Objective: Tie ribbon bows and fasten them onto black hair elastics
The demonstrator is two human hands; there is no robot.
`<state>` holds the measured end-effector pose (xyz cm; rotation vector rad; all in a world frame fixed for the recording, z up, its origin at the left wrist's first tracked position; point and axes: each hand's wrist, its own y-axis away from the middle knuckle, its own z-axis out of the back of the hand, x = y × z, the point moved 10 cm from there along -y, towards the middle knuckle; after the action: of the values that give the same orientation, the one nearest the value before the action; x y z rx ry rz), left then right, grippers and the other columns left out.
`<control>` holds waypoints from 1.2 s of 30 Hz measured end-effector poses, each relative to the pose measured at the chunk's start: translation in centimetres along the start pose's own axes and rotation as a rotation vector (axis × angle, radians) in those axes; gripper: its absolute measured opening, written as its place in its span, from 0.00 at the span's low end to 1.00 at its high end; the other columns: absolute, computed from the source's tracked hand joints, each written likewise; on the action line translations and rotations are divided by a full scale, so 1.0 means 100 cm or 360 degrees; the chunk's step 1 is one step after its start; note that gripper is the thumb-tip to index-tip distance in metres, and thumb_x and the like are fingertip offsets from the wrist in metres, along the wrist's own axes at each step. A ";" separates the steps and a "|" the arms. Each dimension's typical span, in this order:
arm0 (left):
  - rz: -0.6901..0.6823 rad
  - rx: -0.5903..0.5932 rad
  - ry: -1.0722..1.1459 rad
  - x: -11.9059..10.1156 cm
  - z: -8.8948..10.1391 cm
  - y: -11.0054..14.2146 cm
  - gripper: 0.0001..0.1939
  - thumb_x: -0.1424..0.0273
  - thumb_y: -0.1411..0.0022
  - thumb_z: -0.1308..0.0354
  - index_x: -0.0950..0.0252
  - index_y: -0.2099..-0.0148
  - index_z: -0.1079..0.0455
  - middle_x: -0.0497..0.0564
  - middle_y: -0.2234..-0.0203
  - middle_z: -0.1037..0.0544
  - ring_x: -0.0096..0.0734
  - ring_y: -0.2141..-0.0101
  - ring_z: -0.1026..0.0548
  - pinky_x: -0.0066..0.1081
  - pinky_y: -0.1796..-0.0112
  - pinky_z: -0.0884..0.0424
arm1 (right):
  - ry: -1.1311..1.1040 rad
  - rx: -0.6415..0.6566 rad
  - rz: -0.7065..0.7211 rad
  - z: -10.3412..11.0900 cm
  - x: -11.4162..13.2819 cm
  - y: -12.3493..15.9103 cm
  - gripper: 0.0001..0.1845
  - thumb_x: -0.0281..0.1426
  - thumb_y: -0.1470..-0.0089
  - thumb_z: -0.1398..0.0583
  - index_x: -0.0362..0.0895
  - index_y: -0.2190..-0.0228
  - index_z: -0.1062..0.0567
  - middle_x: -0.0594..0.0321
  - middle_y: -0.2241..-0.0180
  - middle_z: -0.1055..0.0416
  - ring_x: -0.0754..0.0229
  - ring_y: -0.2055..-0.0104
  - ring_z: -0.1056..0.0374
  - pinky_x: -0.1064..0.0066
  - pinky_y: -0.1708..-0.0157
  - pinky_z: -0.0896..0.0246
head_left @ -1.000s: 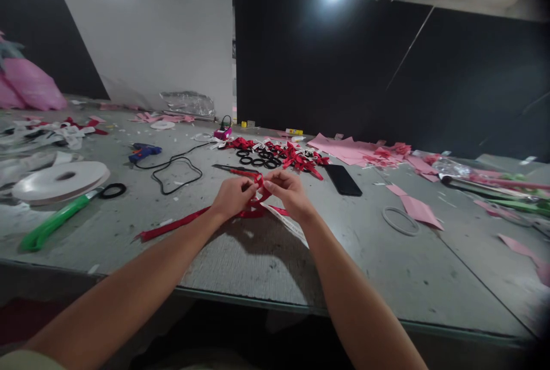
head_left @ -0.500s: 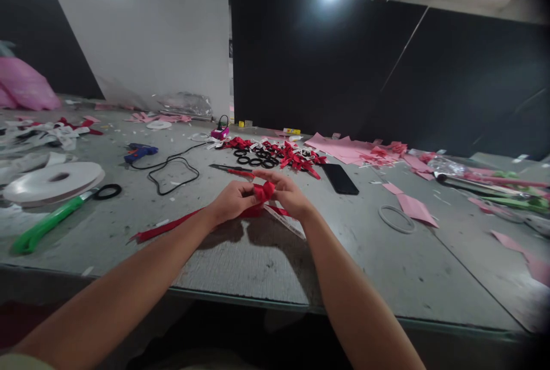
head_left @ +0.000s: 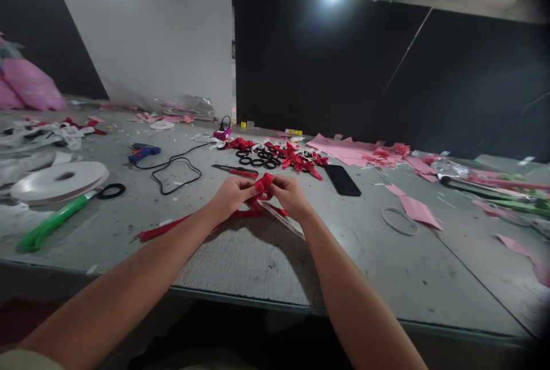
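Note:
Between my two hands, a red ribbon [head_left: 264, 184] is bunched into a small looped bow shape just above the table. My left hand [head_left: 232, 195] pinches its left side with thumb and fingers. On the other side my right hand [head_left: 290, 195] grips it the same way. A long red tail [head_left: 167, 229] runs left under my left forearm. A white printed ribbon [head_left: 279, 216] hangs from the bunch down toward my right wrist. Just beyond my hands lie a pointed tool with a red handle [head_left: 244, 172] and a heap of red and white bows [head_left: 296, 155] with black rings.
To the left are a white ribbon spool [head_left: 38, 181], a green-handled tool [head_left: 55, 221], a black ring [head_left: 112, 191] and a blue glue gun [head_left: 144, 152] with a looping cord. A black phone [head_left: 342, 180], a grey ring [head_left: 399, 221] and pink paper [head_left: 419, 211] lie to the right.
My right fingers have drawn in from over the top of the ribbon to its right side. The red loops now show more plainly between both hands. The view has shifted slightly.

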<state>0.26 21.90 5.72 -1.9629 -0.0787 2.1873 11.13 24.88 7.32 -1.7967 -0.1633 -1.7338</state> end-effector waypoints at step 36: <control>0.0151 -0.0065 0.0061 0.021 0.003 -0.003 0.27 0.48 0.49 0.37 0.71 0.67 0.25 0.57 0.73 0.21 0.26 0.79 0.29 0.27 0.77 0.33 | 0.0245 -0.0315 -0.0071 0.013 -0.008 0.003 0.19 0.46 0.54 0.36 0.41 0.77 0.25 0.70 0.82 0.46 0.68 0.78 0.53 0.73 0.79 0.59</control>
<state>-0.20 22.62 3.74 -2.0703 -0.0250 2.2216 12.26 25.58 6.60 -1.7988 0.0341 -1.9701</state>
